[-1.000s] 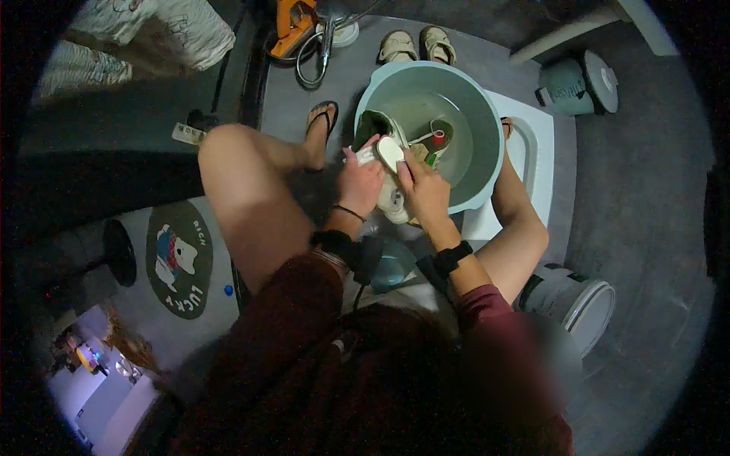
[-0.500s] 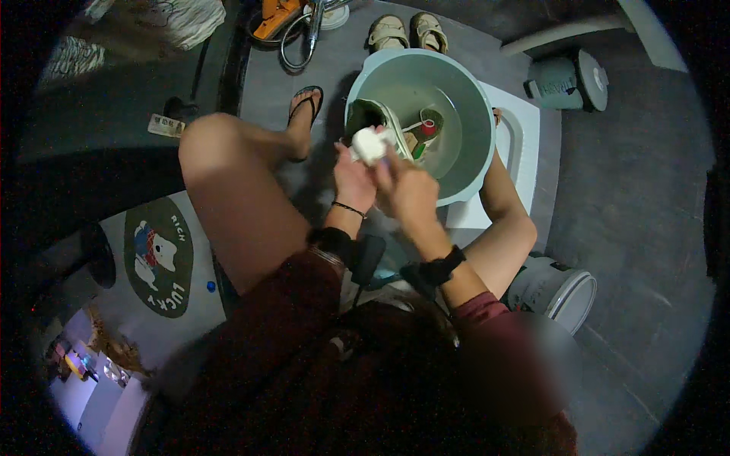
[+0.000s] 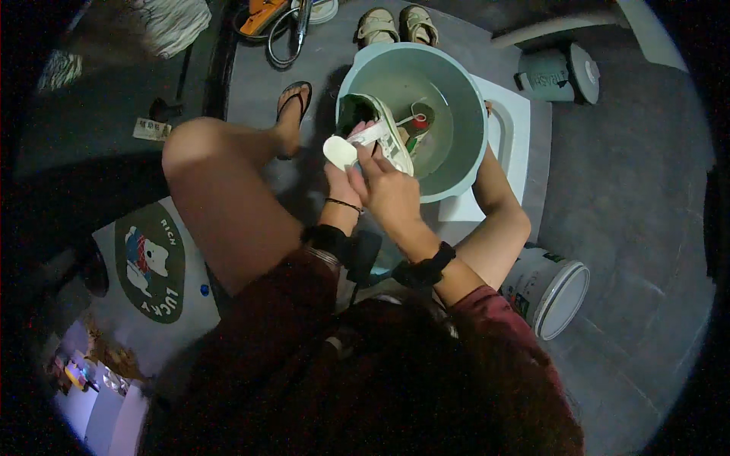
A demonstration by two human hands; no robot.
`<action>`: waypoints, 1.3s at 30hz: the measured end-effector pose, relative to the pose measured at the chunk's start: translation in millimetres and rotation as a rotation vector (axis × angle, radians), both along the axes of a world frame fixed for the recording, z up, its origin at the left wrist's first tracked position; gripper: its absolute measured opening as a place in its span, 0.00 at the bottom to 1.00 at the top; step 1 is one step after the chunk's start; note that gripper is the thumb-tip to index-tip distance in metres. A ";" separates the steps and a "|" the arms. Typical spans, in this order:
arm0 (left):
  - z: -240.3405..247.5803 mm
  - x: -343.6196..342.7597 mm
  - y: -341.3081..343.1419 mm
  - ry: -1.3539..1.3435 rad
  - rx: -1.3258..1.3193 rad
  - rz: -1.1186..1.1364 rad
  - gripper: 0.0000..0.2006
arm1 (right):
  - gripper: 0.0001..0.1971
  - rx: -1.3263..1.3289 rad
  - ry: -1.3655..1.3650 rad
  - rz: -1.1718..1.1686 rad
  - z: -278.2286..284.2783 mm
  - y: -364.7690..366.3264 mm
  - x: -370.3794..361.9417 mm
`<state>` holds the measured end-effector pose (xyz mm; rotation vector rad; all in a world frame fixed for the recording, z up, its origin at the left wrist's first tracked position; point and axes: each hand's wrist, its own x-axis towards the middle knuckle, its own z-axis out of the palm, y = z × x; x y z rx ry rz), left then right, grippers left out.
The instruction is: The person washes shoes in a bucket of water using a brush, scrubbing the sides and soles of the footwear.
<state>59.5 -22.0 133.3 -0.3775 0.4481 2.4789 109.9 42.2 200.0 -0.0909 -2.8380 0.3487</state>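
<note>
Over the left side of a pale green basin (image 3: 465,178) I hold a shoe (image 3: 395,140) with a dark inside and a pale, thick sole edge. My left hand (image 3: 342,182) is closed on it, with fingers showing at its opening. Toward me from the shoe juts a white oval flap (image 3: 340,152); a pale strip seems to link the two. My right hand (image 3: 391,194) is closed beside the flap, its fingertips against it. A bluish bit shows at those fingertips, too small to name. In the water lies a dark piece with a red round part (image 3: 420,121).
A white squat toilet pan (image 3: 517,152) lies under the basin's right side. Beyond the basin stand pale sandals (image 3: 378,26) and a shower head with hose (image 3: 303,23). Lidded bins (image 3: 551,80) (image 3: 544,292) stand at the right, a mat (image 3: 156,262) at the left.
The white flap has swung left and toward me, and now shows its flat face. My right hand, blurred before, is steadier and has shifted slightly left. The whole view has shifted a little.
</note>
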 end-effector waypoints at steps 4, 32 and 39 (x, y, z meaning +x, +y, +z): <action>32.1 -1.3 0.6 -0.283 0.050 0.042 0.31 | 0.19 -0.105 -0.300 -0.311 9.6 50.7 -5.0; 33.4 -6.3 -10.1 -0.277 -0.074 -0.049 0.25 | 0.15 -0.275 -0.058 0.078 -3.7 92.9 -51.3; 34.3 -3.8 -9.3 -0.473 -0.053 -0.079 0.27 | 0.18 -0.234 -0.097 -0.098 -25.2 127.2 -50.6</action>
